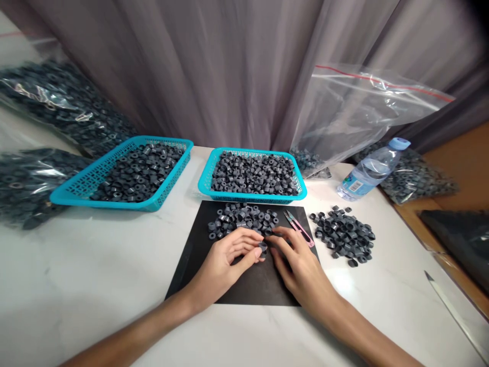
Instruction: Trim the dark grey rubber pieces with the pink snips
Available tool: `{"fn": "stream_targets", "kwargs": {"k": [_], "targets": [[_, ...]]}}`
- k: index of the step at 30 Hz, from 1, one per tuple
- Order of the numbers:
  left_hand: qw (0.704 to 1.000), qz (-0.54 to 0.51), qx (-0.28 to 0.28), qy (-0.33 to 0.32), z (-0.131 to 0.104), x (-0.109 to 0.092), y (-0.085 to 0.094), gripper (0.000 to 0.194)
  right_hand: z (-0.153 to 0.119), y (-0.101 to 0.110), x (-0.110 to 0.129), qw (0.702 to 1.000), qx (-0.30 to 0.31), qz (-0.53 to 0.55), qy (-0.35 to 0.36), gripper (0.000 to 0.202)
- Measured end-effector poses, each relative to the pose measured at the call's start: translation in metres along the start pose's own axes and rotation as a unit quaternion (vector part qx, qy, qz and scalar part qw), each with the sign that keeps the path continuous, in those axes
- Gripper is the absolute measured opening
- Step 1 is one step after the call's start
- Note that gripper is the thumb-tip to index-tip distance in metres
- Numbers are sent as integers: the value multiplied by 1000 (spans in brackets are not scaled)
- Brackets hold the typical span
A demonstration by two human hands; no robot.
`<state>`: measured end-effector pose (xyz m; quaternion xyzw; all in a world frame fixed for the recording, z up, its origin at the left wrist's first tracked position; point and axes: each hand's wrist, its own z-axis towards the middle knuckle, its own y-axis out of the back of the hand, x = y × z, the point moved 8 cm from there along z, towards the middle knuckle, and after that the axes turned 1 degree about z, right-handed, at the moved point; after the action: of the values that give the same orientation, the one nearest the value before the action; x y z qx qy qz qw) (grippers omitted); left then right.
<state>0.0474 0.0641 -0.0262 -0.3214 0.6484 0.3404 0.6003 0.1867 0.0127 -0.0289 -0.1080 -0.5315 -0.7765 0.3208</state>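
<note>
My left hand is closed, with a small dark grey rubber ring pinched between thumb and fingertips above the black mat. Just to its right, my right hand has its fingers curved and apart, the fingertips close to the held ring and at the near edge of a pile of grey rings. No piece shows in the right hand, though its fingertips partly overlap the pile. Pink-handled thread snips lie on the mat beyond the right hand.
Two blue baskets hold many similar pieces. Another heap lies right of the mat, near a water bottle. Filled plastic bags stand left; a zip bag stands behind. A pointed blade lies far right.
</note>
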Motion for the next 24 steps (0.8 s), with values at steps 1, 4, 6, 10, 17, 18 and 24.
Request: {"fn": "stream_targets", "kwargs": {"k": [1, 4, 6, 10, 17, 18, 24], "targets": [[1000, -1, 0, 0, 0, 0, 0, 20, 0, 0, -1, 1000, -7, 5, -5, 32], [1000, 2, 0, -3, 0, 1, 0, 19, -1, 1, -4, 1000, -21, 15, -17, 30], [1000, 4, 1, -8, -1, 0, 0, 19, -1, 2, -3, 999, -23, 14, -17, 30], [1000, 8, 3, -14, 0, -1, -1, 17, 2, 2, 2, 1000, -6, -1, -9, 30], [1000, 20, 4, -18, 0, 1, -1, 16, 2, 2, 2, 1000, -3, 21, -8, 27], [999, 25, 2, -20, 0, 0, -1, 16, 1, 3, 0, 999, -10, 33, -12, 23], [997, 62, 7, -34, -2, -4, -2, 15, 0, 11, -2, 991, -53, 122, -32, 12]]}}
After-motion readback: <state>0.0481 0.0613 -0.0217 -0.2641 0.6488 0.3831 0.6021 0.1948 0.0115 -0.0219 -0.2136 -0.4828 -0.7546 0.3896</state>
